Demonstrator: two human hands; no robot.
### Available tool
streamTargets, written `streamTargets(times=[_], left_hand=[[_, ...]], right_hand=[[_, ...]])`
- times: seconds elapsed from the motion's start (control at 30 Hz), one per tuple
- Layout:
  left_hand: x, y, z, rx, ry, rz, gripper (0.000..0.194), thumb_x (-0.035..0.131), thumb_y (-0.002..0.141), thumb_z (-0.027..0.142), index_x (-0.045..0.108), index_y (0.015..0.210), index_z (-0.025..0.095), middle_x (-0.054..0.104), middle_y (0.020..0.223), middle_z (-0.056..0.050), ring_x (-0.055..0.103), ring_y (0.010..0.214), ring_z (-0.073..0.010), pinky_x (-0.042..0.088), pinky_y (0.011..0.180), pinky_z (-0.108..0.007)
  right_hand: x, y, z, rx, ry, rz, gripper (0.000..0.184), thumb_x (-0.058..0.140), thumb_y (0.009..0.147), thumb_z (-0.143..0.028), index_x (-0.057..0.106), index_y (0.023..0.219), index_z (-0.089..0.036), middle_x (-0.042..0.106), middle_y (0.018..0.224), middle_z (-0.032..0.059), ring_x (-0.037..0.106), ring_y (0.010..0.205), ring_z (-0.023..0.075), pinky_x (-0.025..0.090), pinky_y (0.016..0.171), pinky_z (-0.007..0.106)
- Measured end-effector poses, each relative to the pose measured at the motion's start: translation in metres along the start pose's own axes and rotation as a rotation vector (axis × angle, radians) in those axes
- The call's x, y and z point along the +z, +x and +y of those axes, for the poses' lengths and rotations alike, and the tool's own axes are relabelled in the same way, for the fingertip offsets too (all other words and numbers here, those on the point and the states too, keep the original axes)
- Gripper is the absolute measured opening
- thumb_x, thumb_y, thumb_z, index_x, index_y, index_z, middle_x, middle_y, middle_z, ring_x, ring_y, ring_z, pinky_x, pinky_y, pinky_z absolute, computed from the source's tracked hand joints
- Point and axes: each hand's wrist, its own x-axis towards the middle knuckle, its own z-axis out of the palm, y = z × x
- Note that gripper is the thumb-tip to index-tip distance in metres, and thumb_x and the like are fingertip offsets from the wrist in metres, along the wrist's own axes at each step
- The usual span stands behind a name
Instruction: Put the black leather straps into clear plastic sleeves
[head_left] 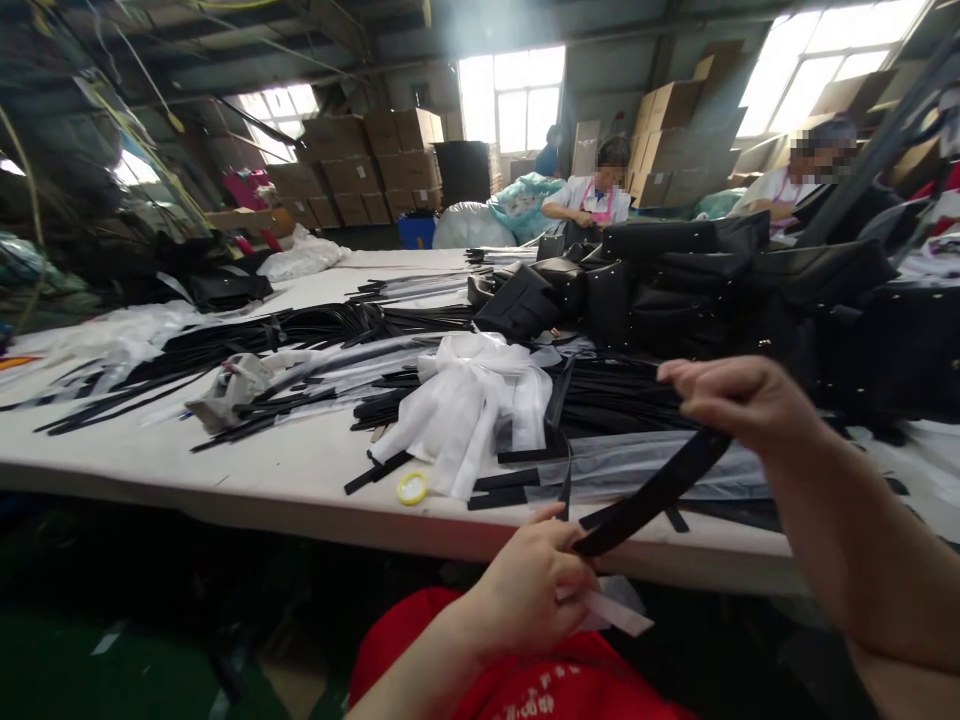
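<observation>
A black strap (652,498) stretches at a slant between my two hands, over the table's front edge. My left hand (536,575) is closed around its lower end, low in front of my red shirt. A pale strip (619,612) pokes out below that hand. Higher up on the right, my right hand (739,400) is closed on the strap's upper end, its fingers bent toward the left. Behind the strap, a clear plastic sleeve (637,465) and many black straps (615,405) lie on the table.
White wrapping sheets (480,395) and a yellow tape roll (412,488) lie on the white table (292,480). Black bags (675,280) are heaped at the back right. Co-workers (596,195) sit beyond them. Cardboard boxes (360,165) are stacked behind.
</observation>
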Motion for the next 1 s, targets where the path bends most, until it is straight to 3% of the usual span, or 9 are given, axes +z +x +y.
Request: streamTargets(times=[0.1,0.2,0.3,0.37,0.47,0.5,0.63,0.87,1.0], left_hand=[[0.001,-0.019,0.008,-0.099,0.004,0.050,0.021,0.065,0.074,0.007,0.075,0.081,0.023,0.067,0.086,-0.004,0.063,0.081,-0.0189,0.048,0.081,-0.028],[0.004,-0.028,0.014,-0.225,0.007,0.174,0.023,0.063,0.072,0.004,0.074,0.080,0.022,0.063,0.085,-0.003,0.060,0.073,-0.0157,0.042,0.064,-0.024],[0.007,-0.025,0.007,-0.345,0.019,0.270,0.016,0.062,0.076,0.008,0.071,0.072,0.020,0.060,0.078,-0.002,0.056,0.066,-0.0133,0.038,0.060,-0.024],[0.008,-0.022,-0.004,-0.397,0.017,0.295,0.017,0.062,0.080,0.014,0.068,0.065,0.019,0.059,0.073,-0.002,0.054,0.064,-0.0130,0.037,0.059,-0.024],[0.009,-0.020,-0.017,-0.416,-0.035,0.305,0.019,0.063,0.082,0.018,0.068,0.064,0.018,0.061,0.073,-0.003,0.056,0.067,-0.0147,0.040,0.061,-0.024],[0.009,-0.021,-0.019,-0.403,-0.074,0.291,0.016,0.063,0.082,0.017,0.070,0.067,0.018,0.063,0.076,-0.004,0.059,0.070,-0.0155,0.042,0.063,-0.024],[0.010,-0.025,-0.018,-0.306,-0.204,0.195,0.015,0.064,0.083,0.020,0.073,0.071,0.018,0.070,0.096,-0.008,0.065,0.087,-0.0195,0.048,0.076,-0.026],[0.010,-0.039,-0.028,-0.420,-0.128,0.181,0.015,0.065,0.079,0.018,0.068,0.065,0.016,0.062,0.072,-0.002,0.055,0.064,-0.0131,0.039,0.058,-0.023],[0.019,-0.041,-0.039,-0.458,-0.158,0.200,0.012,0.066,0.075,0.015,0.065,0.063,0.016,0.061,0.071,-0.001,0.054,0.064,-0.0129,0.036,0.057,-0.023]], right_hand=[[-0.060,0.017,0.034,0.087,-0.043,0.524,0.042,0.067,0.080,-0.059,0.055,0.057,-0.026,0.049,0.053,-0.0015,0.051,0.059,0.0140,0.048,0.081,0.039],[-0.082,0.021,0.063,0.152,-0.233,0.654,0.035,0.073,0.075,-0.055,0.059,0.061,-0.026,0.053,0.056,0.0009,0.055,0.075,0.0191,0.044,0.082,0.038],[-0.048,-0.001,0.071,0.190,-0.364,0.561,0.026,0.077,0.075,-0.049,0.069,0.068,-0.025,0.063,0.069,0.0035,0.056,0.086,0.0209,0.042,0.086,0.035],[0.000,-0.031,0.064,0.270,-0.312,0.341,0.044,0.059,0.087,-0.057,0.068,0.060,-0.023,0.064,0.065,0.0042,0.056,0.070,0.0174,0.045,0.074,0.033],[0.087,-0.082,0.048,0.575,0.186,-0.438,0.064,0.046,0.090,-0.067,0.073,0.063,-0.017,0.065,0.059,0.0051,0.056,0.052,0.0145,0.045,0.054,0.028],[0.113,-0.095,0.043,0.647,0.326,-0.521,0.062,0.046,0.089,-0.069,0.076,0.075,-0.016,0.069,0.067,0.0053,0.059,0.058,0.0155,0.047,0.056,0.028],[0.169,-0.115,0.038,0.841,0.756,-0.315,0.054,0.056,0.086,-0.064,0.072,0.108,-0.017,0.072,0.099,0.0073,0.066,0.089,0.0205,0.052,0.080,0.032],[0.134,-0.081,0.074,0.769,0.587,0.367,0.043,0.066,0.078,-0.060,0.071,0.082,-0.018,0.066,0.075,0.0047,0.053,0.058,0.0115,0.041,0.048,0.022],[0.154,-0.090,0.066,0.758,0.478,0.053,0.044,0.073,0.074,-0.057,0.073,0.092,-0.016,0.068,0.075,0.0043,0.053,0.054,0.0111,0.041,0.049,0.023]])
